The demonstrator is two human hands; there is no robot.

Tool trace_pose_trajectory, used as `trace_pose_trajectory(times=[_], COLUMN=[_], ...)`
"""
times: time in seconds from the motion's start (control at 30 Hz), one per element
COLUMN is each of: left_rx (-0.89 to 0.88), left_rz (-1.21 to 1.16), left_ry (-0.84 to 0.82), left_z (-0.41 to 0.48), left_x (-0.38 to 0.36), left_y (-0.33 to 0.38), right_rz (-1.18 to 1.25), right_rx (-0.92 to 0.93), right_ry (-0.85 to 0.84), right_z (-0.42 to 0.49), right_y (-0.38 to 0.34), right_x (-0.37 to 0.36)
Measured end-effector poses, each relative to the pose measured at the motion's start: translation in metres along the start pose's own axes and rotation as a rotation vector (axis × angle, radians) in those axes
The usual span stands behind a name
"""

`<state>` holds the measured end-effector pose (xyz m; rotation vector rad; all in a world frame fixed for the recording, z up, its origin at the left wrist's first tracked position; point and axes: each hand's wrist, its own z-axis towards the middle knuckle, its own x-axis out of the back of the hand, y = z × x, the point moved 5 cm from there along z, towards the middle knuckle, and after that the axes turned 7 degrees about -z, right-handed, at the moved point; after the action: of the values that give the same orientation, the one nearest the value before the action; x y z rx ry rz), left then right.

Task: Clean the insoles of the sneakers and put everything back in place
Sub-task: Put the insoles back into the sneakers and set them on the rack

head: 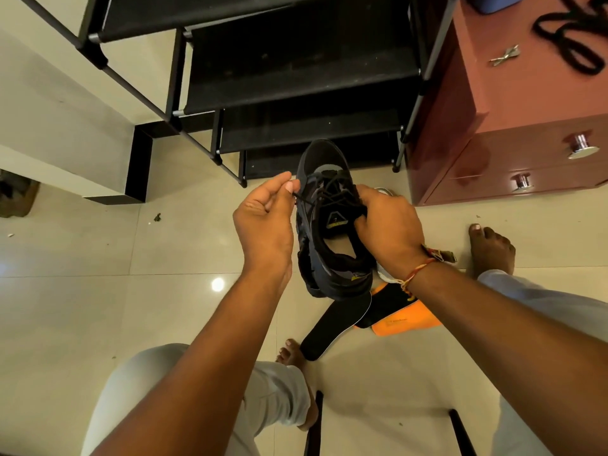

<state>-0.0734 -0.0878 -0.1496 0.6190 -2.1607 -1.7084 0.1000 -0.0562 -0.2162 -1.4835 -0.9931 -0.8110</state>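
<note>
The right hand [390, 230] grips the sneaker [324, 258] at its tongue, holding it above the floor [98, 307] before the rack [296, 80], while the left hand [263, 222] pinches its lace [306, 199]; a black insole [329, 327] lies on the floor below.

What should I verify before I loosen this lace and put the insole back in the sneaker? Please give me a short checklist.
1. The right hand grips the black sneaker by its tongue and collar: ok.
2. The left hand pinches the lace with the fingertips: ok.
3. The opening of the sneaker faces up, and a pale inner bottom shows: ok.
4. The black insole lies on the floor below the sneaker, close by: ok.
5. The orange insole lies beside it, partly covered: ok.
6. Both insoles are clean and dry: cannot tell.
</note>
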Motion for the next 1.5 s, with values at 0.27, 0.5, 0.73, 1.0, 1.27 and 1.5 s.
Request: trace_pose_trajectory(times=[0.27, 0.5, 0.73, 1.0, 1.27, 1.5], left_rx=[-0.214, -0.151, -0.17, 0.044, -0.198, -0.33], left_rz=[0.425, 0.918, 0.902, 0.87, 1.158, 1.133], left_ry=[-0.264, -0.589, -0.603, -0.332, -0.303, -0.36], left_z=[-0.002, -0.008, 0.0, 0.005, -0.005, -0.016], left_x=[-0.014, -0.024, -0.02, -0.007, -0.009, -0.017], left_y=[-0.001, -0.027, -0.027, -0.029, -0.028, -0.029], right_rz=[0.05, 0.212, 0.484, 0.69, 0.958, 0.951], right_rx=[0.059, 0.046, -0.106, -0.164, -0.323, -0.276], right_ry=[0.018, 0.007, -0.003, -0.041, -0.132, -0.144], right_z=[-0.008, -0.016, -0.011, -0.008, -0.001, -0.002], right_y=[-0.012, -0.017, -0.006, -0.003, -0.004, -0.002], right_x=[0.012, 0.004, -0.004, -0.01, -0.018, -0.017])
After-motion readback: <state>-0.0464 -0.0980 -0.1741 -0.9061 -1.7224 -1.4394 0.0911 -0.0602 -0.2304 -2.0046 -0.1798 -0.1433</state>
